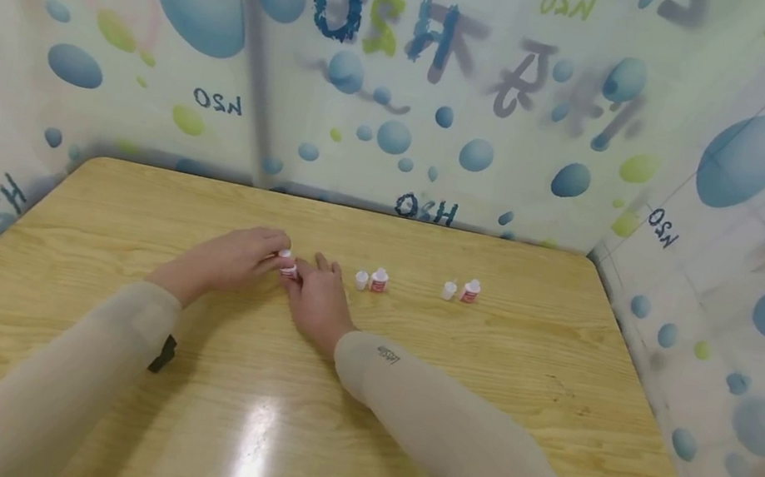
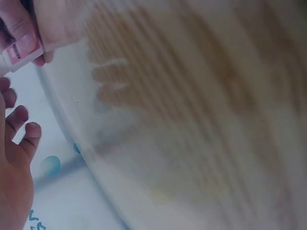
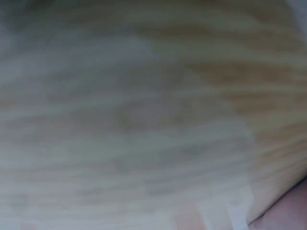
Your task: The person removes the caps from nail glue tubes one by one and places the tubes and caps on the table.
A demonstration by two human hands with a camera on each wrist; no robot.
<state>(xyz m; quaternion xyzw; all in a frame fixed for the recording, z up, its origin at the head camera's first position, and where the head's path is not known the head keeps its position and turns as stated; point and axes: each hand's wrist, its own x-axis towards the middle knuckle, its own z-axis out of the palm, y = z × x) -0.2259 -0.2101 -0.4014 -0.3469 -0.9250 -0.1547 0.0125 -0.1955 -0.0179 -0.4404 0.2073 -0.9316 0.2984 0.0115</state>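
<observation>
My right hand (image 1: 322, 300) grips a small white bottle (image 1: 289, 269) with a red and white label, tilted just above or on the table; I cannot tell which. In the left wrist view, the right thumb presses on the label of this bottle (image 2: 21, 52). My left hand (image 1: 234, 260) comes from the left, its thumb and fingertips at the bottle's white cap (image 1: 284, 253), seemingly pinching it. Its other fingers are spread in the left wrist view. Only a bit of the right hand (image 3: 285, 208) shows in the right wrist view, a blurred view mostly of tabletop.
To the right stand two similar bottles, a nearer one (image 1: 379, 280) and a farther one (image 1: 471, 291). Each has a small white cap-like piece beside it: a near piece (image 1: 361, 280) and a far piece (image 1: 449, 290). The wooden table (image 1: 481, 373) meets patterned curtains (image 1: 390, 105) behind.
</observation>
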